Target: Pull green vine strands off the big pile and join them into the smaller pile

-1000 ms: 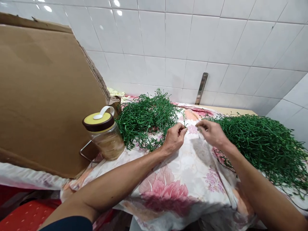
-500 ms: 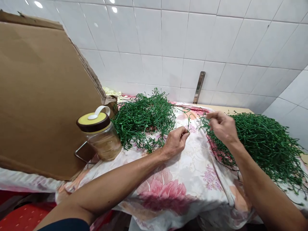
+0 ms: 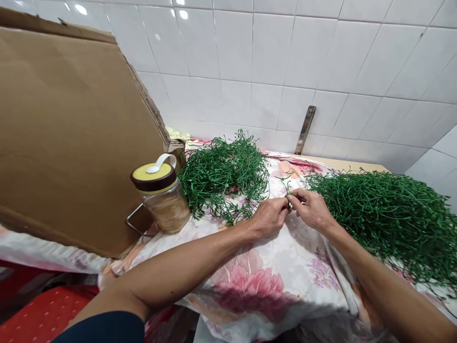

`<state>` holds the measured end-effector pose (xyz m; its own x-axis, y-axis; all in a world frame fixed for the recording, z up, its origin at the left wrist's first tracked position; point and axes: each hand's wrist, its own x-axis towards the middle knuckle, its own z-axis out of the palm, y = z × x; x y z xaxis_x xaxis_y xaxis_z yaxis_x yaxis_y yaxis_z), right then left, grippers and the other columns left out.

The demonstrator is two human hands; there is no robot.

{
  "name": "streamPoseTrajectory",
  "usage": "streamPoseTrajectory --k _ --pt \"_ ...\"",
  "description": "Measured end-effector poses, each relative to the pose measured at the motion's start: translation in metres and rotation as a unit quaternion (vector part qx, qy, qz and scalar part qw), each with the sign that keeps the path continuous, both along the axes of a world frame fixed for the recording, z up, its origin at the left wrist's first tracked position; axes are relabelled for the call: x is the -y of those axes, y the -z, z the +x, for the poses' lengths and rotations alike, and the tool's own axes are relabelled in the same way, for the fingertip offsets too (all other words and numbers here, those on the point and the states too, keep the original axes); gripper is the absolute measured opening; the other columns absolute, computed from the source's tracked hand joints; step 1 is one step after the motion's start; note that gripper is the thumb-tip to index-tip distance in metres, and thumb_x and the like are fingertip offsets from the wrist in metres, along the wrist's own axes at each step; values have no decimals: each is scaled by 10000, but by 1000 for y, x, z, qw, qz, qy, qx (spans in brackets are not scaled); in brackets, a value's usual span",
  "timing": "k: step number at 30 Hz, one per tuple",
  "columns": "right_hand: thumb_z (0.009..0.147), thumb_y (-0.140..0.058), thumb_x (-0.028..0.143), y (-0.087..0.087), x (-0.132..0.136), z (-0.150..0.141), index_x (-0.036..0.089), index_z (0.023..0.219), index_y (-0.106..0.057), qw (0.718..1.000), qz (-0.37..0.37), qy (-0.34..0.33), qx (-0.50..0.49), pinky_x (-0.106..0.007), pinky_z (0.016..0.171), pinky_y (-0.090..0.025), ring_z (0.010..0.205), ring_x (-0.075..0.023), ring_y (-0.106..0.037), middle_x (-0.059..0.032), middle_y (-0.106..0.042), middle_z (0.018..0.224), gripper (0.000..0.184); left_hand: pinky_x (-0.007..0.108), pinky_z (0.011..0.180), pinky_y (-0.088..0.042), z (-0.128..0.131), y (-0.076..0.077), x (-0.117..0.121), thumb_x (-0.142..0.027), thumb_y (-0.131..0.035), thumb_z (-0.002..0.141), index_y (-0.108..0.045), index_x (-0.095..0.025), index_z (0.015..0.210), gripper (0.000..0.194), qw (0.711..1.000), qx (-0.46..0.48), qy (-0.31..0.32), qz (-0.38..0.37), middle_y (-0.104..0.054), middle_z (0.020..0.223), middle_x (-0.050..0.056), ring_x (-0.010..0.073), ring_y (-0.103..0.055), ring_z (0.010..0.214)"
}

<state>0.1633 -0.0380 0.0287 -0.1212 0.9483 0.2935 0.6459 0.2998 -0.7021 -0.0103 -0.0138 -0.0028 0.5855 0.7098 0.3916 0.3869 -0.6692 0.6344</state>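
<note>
My left hand point(image 3: 270, 216) is closed in a pinch on thin green stems point(image 3: 286, 183), apparently of an artificial plant, whose branching tips stick up above the fingers. Against it, my right hand point(image 3: 311, 209) pinches the same stems, its fingertips meeting the left ones; the exact grip point is hidden. A tangled pile of green stems point(image 3: 224, 169) lies beyond my left hand. To the right, a bigger heap of green stems point(image 3: 389, 214) spreads beside my right forearm. Both heaps rest on a floral cloth point(image 3: 250, 281).
A clear jar point(image 3: 166, 207) with a yellow and brown lid stands left of the smaller pile. Behind it rises a large cardboard box point(image 3: 78, 133). A metal bracket point(image 3: 305, 130) is fixed to the tiled wall point(image 3: 233, 52). Something red point(image 3: 46, 314) sits at lower left.
My right hand has moved left from beside the larger heap to meet my left hand at the stems. The whole view has shifted slightly.
</note>
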Motion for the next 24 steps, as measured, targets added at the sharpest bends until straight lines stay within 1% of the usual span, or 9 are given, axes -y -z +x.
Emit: streamPoseTrajectory --k 5,14,19,24 --pt "919 -538 382 1 1 -2 200 781 -680 1000 11 5 11 -272 562 -442 587 -162 -592 -32 -673 692 269 275 651 -388 0 -2 1 -141 -486 865 -582 -180 807 120 1000 0 1 -7 -594 729 15 145 -505 654" --pt "913 -535 379 -2 2 -3 205 760 -646 1000 12 9 16 -271 589 -433 610 -163 -602 -28 -678 697 257 269 666 -399 0 0 0 -136 -477 867 -591 -175 831 126 1000 2 5 -2 -613 751 19 142 -526 667" --pt "908 -538 378 -3 3 -3 207 742 -654 1000 18 10 17 -272 586 -427 612 -168 -599 -29 -677 684 265 273 666 -401 0 -1 1 -137 -475 870 -593 -176 838 129 1000 3 8 -3 -626 763 24 146 -534 669" --pt "905 -541 367 -3 3 -4 209 740 -639 999 36 11 23 -276 606 -421 622 -166 -593 -23 -670 679 249 278 682 -413 0 1 -1 -137 -487 862 -610 -178 841 132 1000 1 6 1 -642 780 31 156 -550 690"
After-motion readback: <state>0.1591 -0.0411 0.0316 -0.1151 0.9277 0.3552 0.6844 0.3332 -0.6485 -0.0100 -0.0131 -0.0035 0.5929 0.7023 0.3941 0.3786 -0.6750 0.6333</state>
